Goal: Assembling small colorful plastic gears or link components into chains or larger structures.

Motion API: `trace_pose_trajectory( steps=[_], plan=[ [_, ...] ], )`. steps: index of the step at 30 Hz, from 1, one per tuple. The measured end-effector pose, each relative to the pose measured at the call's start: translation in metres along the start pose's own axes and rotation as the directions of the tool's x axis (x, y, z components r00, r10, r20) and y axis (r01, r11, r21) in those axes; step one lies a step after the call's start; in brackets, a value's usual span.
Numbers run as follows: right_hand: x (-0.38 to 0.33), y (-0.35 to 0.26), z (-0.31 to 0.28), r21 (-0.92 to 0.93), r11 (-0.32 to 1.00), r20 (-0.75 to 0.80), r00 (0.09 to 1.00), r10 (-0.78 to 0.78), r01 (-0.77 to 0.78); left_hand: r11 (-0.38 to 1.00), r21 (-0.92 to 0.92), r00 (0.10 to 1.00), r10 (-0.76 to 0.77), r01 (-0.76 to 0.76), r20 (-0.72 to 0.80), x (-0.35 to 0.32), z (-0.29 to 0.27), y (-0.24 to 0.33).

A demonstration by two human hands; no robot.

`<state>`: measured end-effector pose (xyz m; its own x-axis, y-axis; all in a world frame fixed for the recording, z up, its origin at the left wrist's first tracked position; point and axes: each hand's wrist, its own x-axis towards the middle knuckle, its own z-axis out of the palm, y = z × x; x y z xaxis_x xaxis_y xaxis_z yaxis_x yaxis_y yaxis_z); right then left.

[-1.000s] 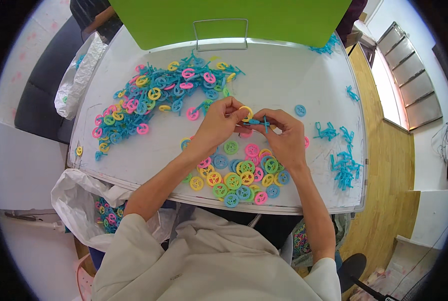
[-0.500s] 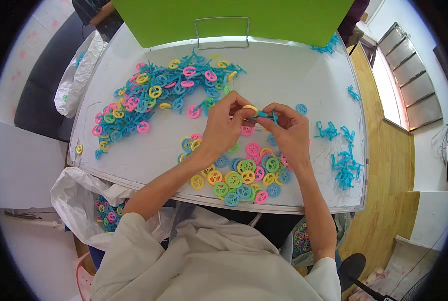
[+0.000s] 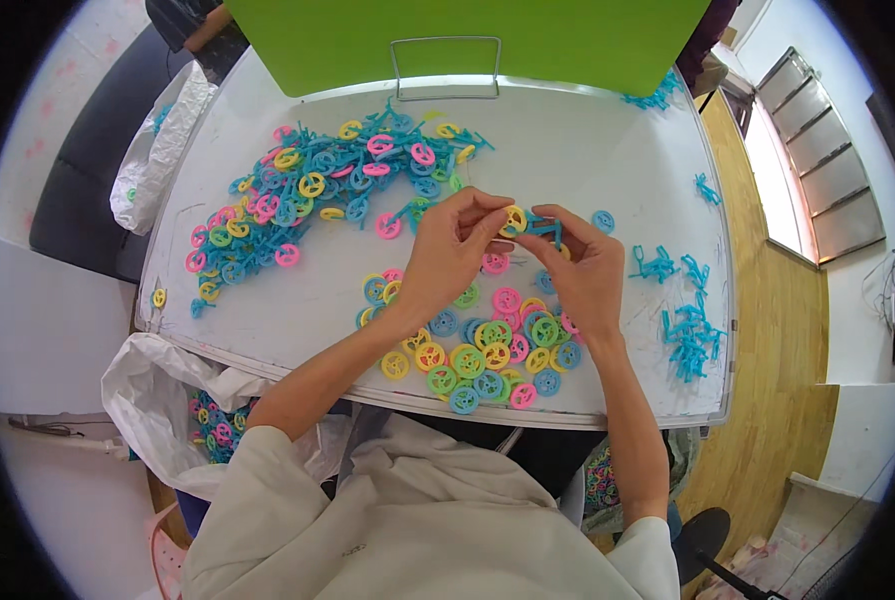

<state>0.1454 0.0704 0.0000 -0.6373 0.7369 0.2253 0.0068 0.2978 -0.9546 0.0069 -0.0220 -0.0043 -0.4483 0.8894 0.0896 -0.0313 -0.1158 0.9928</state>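
Note:
Above the middle of the table, my left hand [image 3: 449, 250] pinches a small yellow spoked plastic wheel [image 3: 512, 220] between thumb and fingers. My right hand [image 3: 589, 275] grips a blue plastic frame piece [image 3: 545, 229], which meets the wheel's right side. A bit of yellow shows at the right fingertips, too small to make out. Whether the wheel is fixed onto the frame I cannot tell. Below the hands lies a spread of loose wheels [image 3: 495, 355] in pink, yellow, green and blue. One blue wheel [image 3: 602, 221] rests apart, just right of my right hand.
A heap of blue frames with coloured wheels [image 3: 317, 165] covers the table's left. Bare blue frames [image 3: 689, 340] lie along the right edge. A green panel [image 3: 557, 45] closes off the back. White bags [image 3: 132, 385] of parts stand at the left and near side.
The yellow wheel has tilted, so its spokes now face up. The blue frame has turned in my right fingers, and a bit of yellow has come into sight there.

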Motion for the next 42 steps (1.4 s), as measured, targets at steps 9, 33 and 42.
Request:
trace_pose_trajectory(
  steps=[9,33,42],
  plan=[
    [0.002,-0.004,0.002,0.203,0.943,0.024,0.964,0.263,-0.262,0.998,0.025,0.996,0.052,-0.05,-0.076,-0.005,0.01,0.003],
    [0.005,0.003,-0.004,0.123,0.964,0.084,0.971,0.225,-0.234,1.0,-0.02,0.995,0.0,-0.002,-0.099,-0.008,0.011,0.002],
    [0.003,0.007,-0.003,0.04,0.998,-0.021,0.999,0.05,-0.049,0.999,-0.04,0.999,0.011,-0.012,-0.042,-0.002,0.008,0.001]
  ],
)
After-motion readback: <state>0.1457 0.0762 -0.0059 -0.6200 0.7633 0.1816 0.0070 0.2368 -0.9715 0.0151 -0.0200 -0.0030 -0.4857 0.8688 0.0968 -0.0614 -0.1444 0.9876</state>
